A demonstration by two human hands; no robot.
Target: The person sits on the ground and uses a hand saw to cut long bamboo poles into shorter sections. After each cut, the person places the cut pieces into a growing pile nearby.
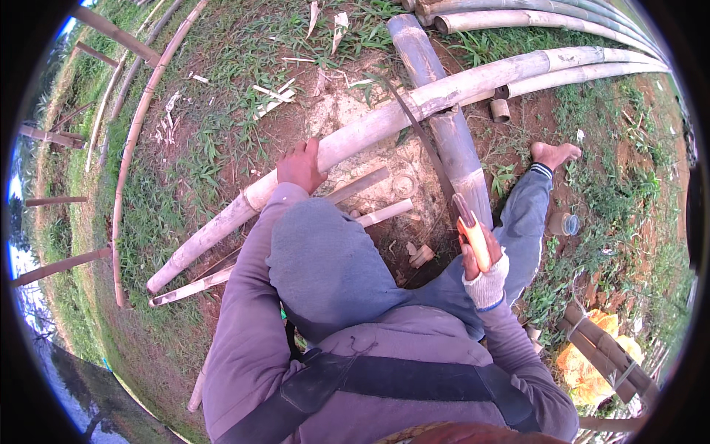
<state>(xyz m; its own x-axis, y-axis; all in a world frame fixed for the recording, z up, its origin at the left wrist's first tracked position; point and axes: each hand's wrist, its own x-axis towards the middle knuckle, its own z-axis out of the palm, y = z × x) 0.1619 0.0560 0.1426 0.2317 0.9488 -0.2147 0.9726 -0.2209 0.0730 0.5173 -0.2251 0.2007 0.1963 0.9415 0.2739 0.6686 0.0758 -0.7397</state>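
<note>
A long pale bamboo pole [362, 135] runs from the lower left to the upper right, lying across a thicker greyish bamboo log [464, 166]. My left hand [302, 166] is wrapped over the pole, left of where the two cross. In my right hand [484, 259], which has a white glove or wrap around the palm and wrist, is the orange-brown handle of a hand saw. The long dark blade of the saw [431, 148] slants up and left across the pole, close to the log. Whether its teeth have cut into the pole I cannot tell.
Several more bamboo poles [547, 21] lie at the upper right. Cut bamboo pieces [388, 212] and pale sawdust [333, 111] are on the ground by my bent knee. A glass jar [569, 224] stands right of my leg. A bamboo fence [137, 118] borders the left.
</note>
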